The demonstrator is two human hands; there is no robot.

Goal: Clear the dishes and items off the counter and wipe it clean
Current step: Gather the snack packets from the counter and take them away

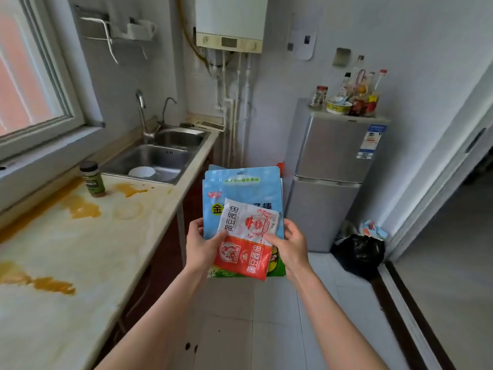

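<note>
Both hands hold a stack of food packets out over the floor, clear of the counter's (80, 263) front edge. The left hand (198, 245) grips the left edge of the stack, thumb on top; the right hand (290, 247) grips the right edge, its thumb pressed on the red-and-white sauce pouch (245, 244) that lies on top. Behind the pouch stands the large blue bag (240, 188), upright, long axis running away from the person toward the fridge (330, 166). There seems to be more than one blue bag in the stack, though I cannot tell how many.

The relation that matters for the next move — the packets are already off the counter, and any place to put them lies ahead and to the right. The fridge top, crowded with bottles (357, 92) and a bowl (338, 106), is straight ahead and above hand level; the black rubbish bag (358, 252) sits on the floor by the fridge's lower right corner, nearer the right hand. Which one is meant I cannot say.

On the counter one item is left — the dark-lidded spice jar (92, 178), upright near the back edge, just beside the sink's (160, 161) near left corner and well to the left of the left hand. A white dish (142, 172) lies in the near basin. Orange-brown spill marks (80, 206) run along the back edge and across the surface, so wiping is not yet done
</note>
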